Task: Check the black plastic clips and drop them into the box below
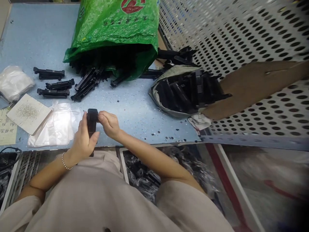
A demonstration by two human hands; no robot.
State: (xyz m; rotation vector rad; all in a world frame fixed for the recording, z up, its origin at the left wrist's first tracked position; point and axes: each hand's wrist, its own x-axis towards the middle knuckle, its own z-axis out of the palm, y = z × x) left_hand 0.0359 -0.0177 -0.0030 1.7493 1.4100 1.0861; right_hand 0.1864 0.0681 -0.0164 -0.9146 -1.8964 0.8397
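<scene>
Upright near the table's front edge is a long black plastic part, its lower end partly covered by my hand. My left hand is closed around it, fingers along its left side and thumb across the lower right. The fingertips of my right hand pinch its upper right side; whatever small piece may be between them is hidden. Just left lies a stack of clear plastic bags. Beyond my hands, several similar black parts lie in pairs on the blue table.
A green woven sack spills black parts at the back. On the right, an open grey-green bag holds more, beside brown cardboard and a perforated metal panel. A white square block sits left. Crates of bagged parts stand below the table.
</scene>
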